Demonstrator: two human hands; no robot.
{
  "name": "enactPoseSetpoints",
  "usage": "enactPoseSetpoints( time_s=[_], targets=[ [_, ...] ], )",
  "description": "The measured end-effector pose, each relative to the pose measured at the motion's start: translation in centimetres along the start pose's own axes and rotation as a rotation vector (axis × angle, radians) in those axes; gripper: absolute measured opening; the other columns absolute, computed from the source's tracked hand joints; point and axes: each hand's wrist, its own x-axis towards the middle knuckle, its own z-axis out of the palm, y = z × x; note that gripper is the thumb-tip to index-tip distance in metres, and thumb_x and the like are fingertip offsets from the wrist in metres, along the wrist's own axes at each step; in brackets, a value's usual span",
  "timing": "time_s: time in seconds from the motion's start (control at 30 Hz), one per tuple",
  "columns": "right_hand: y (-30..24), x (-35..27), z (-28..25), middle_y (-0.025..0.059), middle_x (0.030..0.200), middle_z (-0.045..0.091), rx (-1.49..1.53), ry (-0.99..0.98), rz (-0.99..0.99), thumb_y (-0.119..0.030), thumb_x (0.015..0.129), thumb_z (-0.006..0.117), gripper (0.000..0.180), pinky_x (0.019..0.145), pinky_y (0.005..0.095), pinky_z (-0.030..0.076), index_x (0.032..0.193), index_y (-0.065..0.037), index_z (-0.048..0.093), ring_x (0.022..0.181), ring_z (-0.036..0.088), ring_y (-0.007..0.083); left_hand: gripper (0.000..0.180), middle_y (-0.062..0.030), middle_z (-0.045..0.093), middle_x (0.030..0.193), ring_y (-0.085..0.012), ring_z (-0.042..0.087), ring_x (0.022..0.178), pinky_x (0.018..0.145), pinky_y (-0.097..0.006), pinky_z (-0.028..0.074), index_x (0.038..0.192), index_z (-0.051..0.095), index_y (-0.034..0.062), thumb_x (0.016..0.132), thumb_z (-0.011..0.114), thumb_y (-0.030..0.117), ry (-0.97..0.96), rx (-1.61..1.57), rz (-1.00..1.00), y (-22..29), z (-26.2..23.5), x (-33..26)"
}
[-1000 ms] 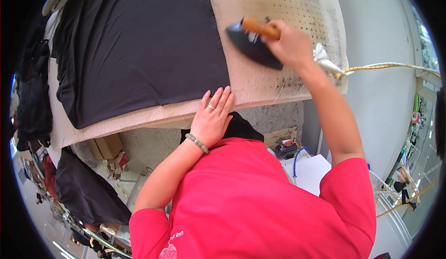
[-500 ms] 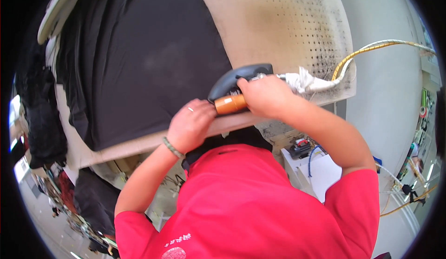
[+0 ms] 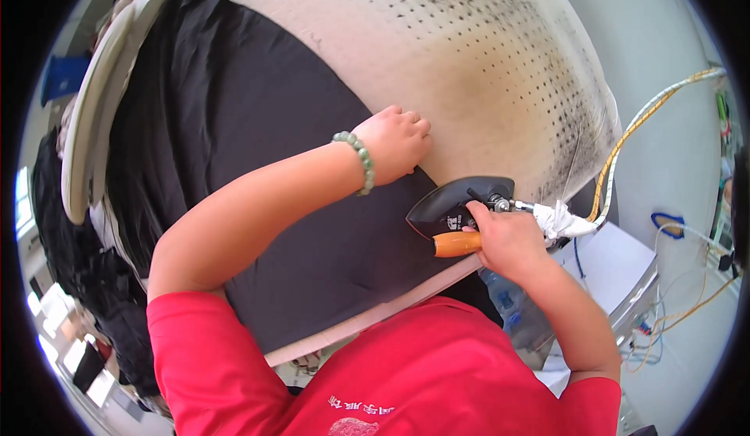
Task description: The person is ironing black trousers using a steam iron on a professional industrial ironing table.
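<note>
The right hand [image 3: 512,241] is closed around the orange handle [image 3: 455,244] of the steam iron [image 3: 436,209], at the right edge of the black cloth [image 3: 312,256] on the padded table [image 3: 445,84]. The left hand [image 3: 394,141] is curled; any pinch cannot be confirmed. Hold the edge straight, fingers clear.

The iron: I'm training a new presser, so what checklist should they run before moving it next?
1. Iron held by its handle in the right hand: ok.
2. Left hand apart from the iron: ok, at the edge of the black fabric.
3. Fabric smooth throughout: not ok, folds show along its left side.
4. White and yellow cords off the fabric: ok, they run rightward.
5. Iron's heat: cannot tell.
</note>
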Motion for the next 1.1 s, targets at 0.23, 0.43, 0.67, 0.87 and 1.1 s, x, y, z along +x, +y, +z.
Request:
enactPoseSetpoints(
  time_s=[0.23, 0.43, 0.67, 0.87, 1.1],
  targets=[
    [-0.5, -0.1, 0.5, 0.0075, 0.064, 0.063, 0.045, 0.088, 0.053, -0.021, 0.089, 0.071, 0.024, 0.055, 0.0397, 0.05, 0.107, -0.008, 0.061, 0.058, 0.065, 0.0275, 0.034, -0.0068, 0.06, 0.091, -0.0263, 0.062, 0.094, 0.08, -0.039, 0.051, 0.09, 0.06, 0.0109, 0.084, 0.072, 0.042, 0.166, -0.14, 0.065, -2.3, 1.9, -0.8],
    [-1.2, 0.6, 0.4, 0.009, 0.065, 0.064, 0.047, 0.058, 0.099, -0.018, 0.09, 0.069, 0.019, 0.055, 0.0411, 0.05, 0.102, -0.008, 0.06, 0.06, 0.066, 0.0287, 0.044, -0.0062, 0.06, 0.078, -0.0279, 0.065, 0.074, 0.064, -0.04, 0.053, 0.08, 0.057, 0.0098, 0.091, 0.062, 0.052, 0.114, -0.103, 0.092, -5.5, 2.0, -1.1],
    [-3.4, 7.4, -1.6, 0.0156, 0.073, 0.068, 0.058, 0.05, 0.181, -0.012, 0.082, 0.068, 0.023, 0.062, 0.0468, 0.055, 0.102, -0.006, 0.058, 0.069, 0.068, 0.0365, 0.055, -0.0069, 0.065, 0.076, -0.03, 0.067, 0.071, 0.062, -0.041, 0.053, 0.08, 0.061, 0.0093, 0.089, 0.056, 0.063, 0.14, 0.058, 0.08, -12.3, 0.5, -3.2],
    [-5.6, 18.1, -4.9, 0.0183, 0.071, 0.069, 0.023, 0.214, 0.105, -0.006, 0.081, 0.062, 0.006, 0.064, 0.0466, 0.057, 0.086, -0.002, 0.062, 0.07, 0.071, 0.0371, 0.054, -0.0066, 0.062, 0.076, -0.0284, 0.066, 0.075, 0.066, -0.04, 0.052, 0.079, 0.059, 0.0084, 0.086, 0.062, 0.062, 0.259, 0.268, -0.087, -21.2, -2.0, -8.7],
    [-8.9, 29.6, -10.1, 0.016, 0.091, 0.073, 0.047, -0.009, 0.168, -0.009, 0.085, 0.062, 0.017, 0.077, 0.0441, 0.056, 0.097, -0.003, 0.071, 0.087, 0.071, 0.0346, 0.054, -0.0052, 0.063, 0.072, -0.0272, 0.067, 0.07, 0.061, -0.038, 0.052, 0.077, 0.058, 0.0095, 0.086, 0.063, 0.062, 0.412, 0.46, -0.39, -28.3, -3.2, -12.8]
  ],
)
